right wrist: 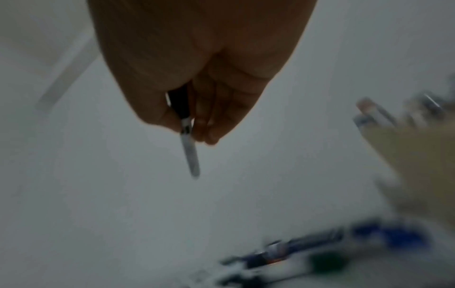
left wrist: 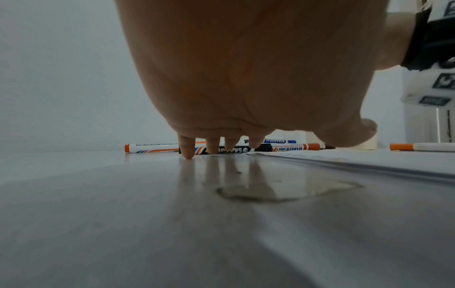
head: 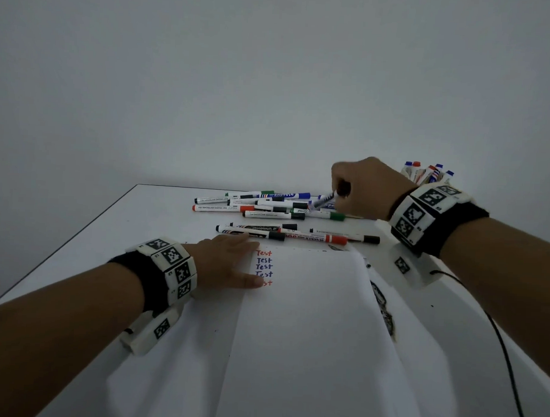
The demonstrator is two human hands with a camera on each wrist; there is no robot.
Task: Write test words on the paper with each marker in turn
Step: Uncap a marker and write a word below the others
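Paper (head: 301, 303) lies at 6 o'clock on the counter (head: 117, 234), five "Test" lines at its top-left. Left hand (head: 225, 262) rests flat at 9 o'clock, fingers straight on its edge. Right hand (head: 364, 189), 1 o'clock, grips a marker (head: 322, 201) above the marker pile (head: 267, 205).

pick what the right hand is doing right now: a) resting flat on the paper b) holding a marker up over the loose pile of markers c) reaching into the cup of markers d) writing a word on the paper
b: the right hand has its fingers curled round a marker above the loose pile of markers, while the left hand lies flat at the edge of the paper.
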